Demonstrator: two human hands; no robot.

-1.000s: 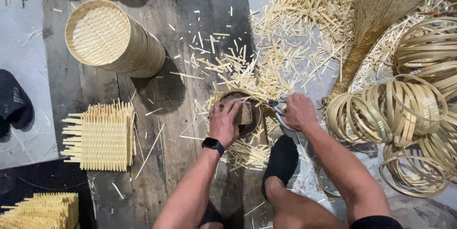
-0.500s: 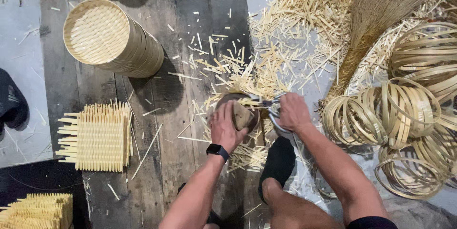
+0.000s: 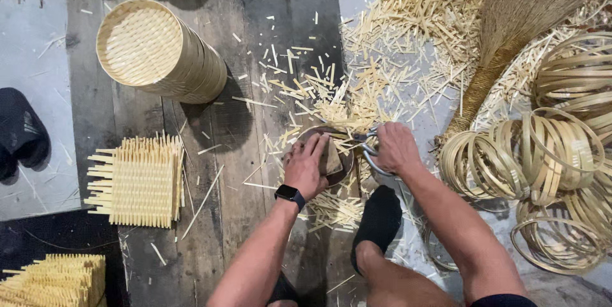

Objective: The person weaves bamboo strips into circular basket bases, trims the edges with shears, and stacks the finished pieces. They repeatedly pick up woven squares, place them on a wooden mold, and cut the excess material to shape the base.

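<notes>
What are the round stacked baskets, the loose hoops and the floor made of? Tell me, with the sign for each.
Stacked baskets: pale woven bamboo or similar cane, unfinished; a criss-cross weave shows on top. Loose hoops: thin bent strips of apparently the same pale material, matte, coiled in rings. Floor: dark worn wooden planks, with visible grain and seams.

A pale straw-yellow stack of round woven bamboo trays (image 3: 156, 52) shows a fine criss-cross weave on top, and the square woven bamboo mats (image 3: 139, 181) beside it carry the same yellow in a tight checked weave with fringed edges. Cream bamboo offcuts (image 3: 408, 20) litter dark grey-brown wooden floorboards (image 3: 255, 173). The tan-brown bristle broom (image 3: 510, 33) lies by light yellow-green bamboo strip hoops (image 3: 542, 160), and a black sock (image 3: 379, 218) and black wristwatch (image 3: 290, 194) stand out darkest.
</notes>
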